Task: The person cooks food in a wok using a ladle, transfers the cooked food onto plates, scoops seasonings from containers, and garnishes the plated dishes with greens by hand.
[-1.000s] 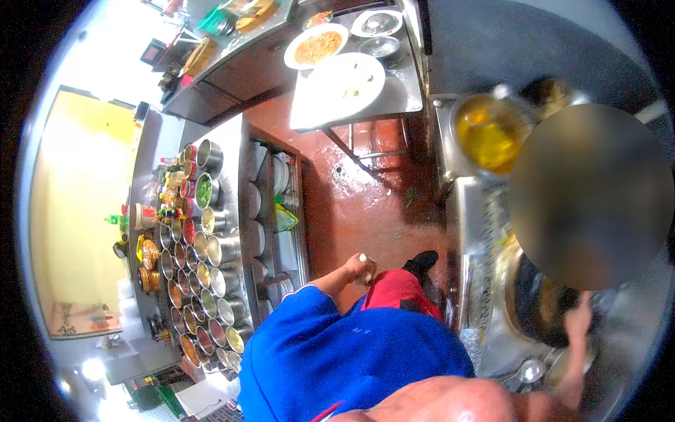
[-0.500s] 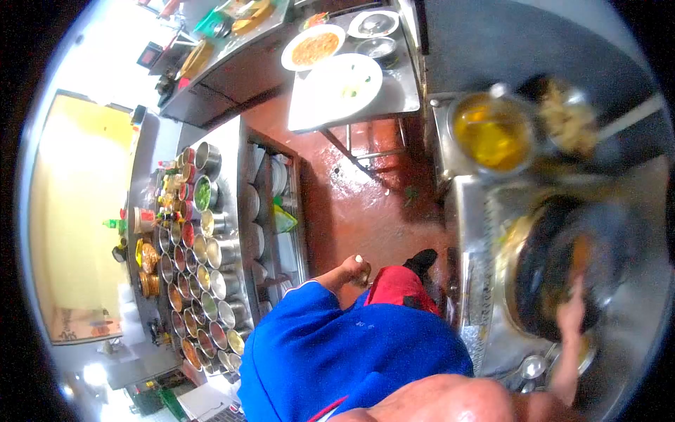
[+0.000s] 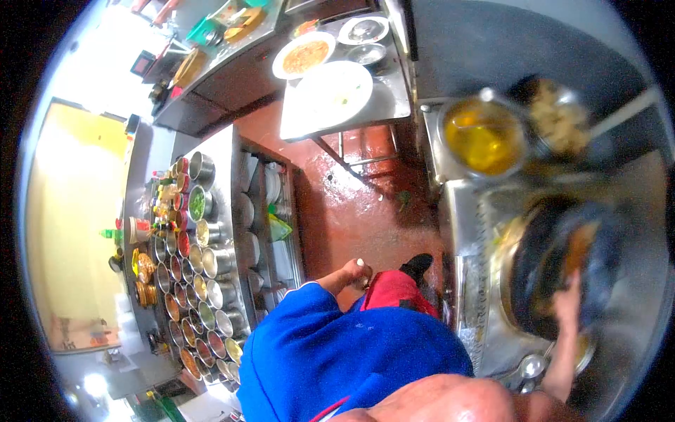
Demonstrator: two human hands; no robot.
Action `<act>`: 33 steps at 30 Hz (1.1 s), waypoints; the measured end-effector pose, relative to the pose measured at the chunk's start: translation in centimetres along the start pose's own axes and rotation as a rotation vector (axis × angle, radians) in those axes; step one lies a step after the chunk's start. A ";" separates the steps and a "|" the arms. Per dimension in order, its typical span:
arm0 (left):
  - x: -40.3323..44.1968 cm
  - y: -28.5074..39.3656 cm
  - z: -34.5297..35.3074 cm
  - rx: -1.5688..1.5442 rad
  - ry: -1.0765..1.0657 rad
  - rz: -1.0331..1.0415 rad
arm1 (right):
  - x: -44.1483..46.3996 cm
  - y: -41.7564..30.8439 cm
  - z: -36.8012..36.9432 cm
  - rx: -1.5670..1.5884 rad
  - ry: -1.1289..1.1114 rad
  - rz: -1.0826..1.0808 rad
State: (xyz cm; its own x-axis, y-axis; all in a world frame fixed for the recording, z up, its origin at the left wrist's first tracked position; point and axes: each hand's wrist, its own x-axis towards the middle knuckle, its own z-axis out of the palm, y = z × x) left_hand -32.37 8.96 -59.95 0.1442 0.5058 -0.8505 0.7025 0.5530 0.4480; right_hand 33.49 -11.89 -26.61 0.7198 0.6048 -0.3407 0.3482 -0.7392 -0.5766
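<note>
My right hand (image 3: 566, 299) reaches down into a dark wok (image 3: 524, 274) on the right. Its fingers close round the narrow end of a brown, fan-shaped wok brush (image 3: 581, 247), whose wide end points away from me across the wok; motion blurs it. My left hand (image 3: 356, 273) hangs closed beside my red trousers (image 3: 395, 290). A small white spot shows at its thumb side, and I cannot make out whether anything is inside the fist.
Beyond the wok stand a pot of yellow oil (image 3: 485, 137) and a bowl of pale food pieces (image 3: 559, 119). A ladle (image 3: 532, 366) lies nearer me. Several metal containers (image 3: 221, 261) line the left counter. A side table (image 3: 390, 105) bears white plates (image 3: 334, 95).
The brush in my right hand has swung slightly and shows more broadly. My left hand keeps its place. The view has shifted a little, moving the surroundings left.
</note>
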 end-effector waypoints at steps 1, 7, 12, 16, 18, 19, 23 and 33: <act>-0.8 0.9 -0.5 -0.137 -0.114 0.040 | -3.0 -7.5 -0.4 -0.040 -0.103 0.237; -2.1 1.8 -1.4 -0.581 -0.341 -0.116 | -13.8 -0.9 -6.9 -0.719 -0.380 0.143; -11.3 11.2 -0.6 -0.161 -0.367 0.219 | -4.7 2.0 -9.9 -0.793 -0.077 0.171; -11.7 11.2 -0.8 -0.104 -0.259 -0.005 | -3.8 -1.0 -2.5 -0.566 -0.142 0.116; -9.2 8.8 -1.6 -0.092 -0.303 0.101 | -8.7 -3.5 -3.6 -0.484 -0.361 0.143; -7.8 7.2 -2.1 -0.120 -0.328 0.125 | -10.6 0.2 -4.1 -0.484 -0.348 -0.007; -9.2 8.8 -1.5 -0.211 -0.277 0.042 | -11.0 10.8 -9.7 -0.705 -0.251 -0.100; -3.0 6.9 -3.1 -0.144 -0.376 -0.010 | -9.4 -4.2 -2.1 -0.369 -0.307 0.144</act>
State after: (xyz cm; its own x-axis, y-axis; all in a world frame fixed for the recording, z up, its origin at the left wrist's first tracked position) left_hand -30.11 13.29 -53.42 0.4021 0.2372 -0.8843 0.6038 0.6574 0.4509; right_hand 26.50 -15.07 -19.46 0.5857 0.5071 -0.6323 0.4870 -0.8438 -0.2256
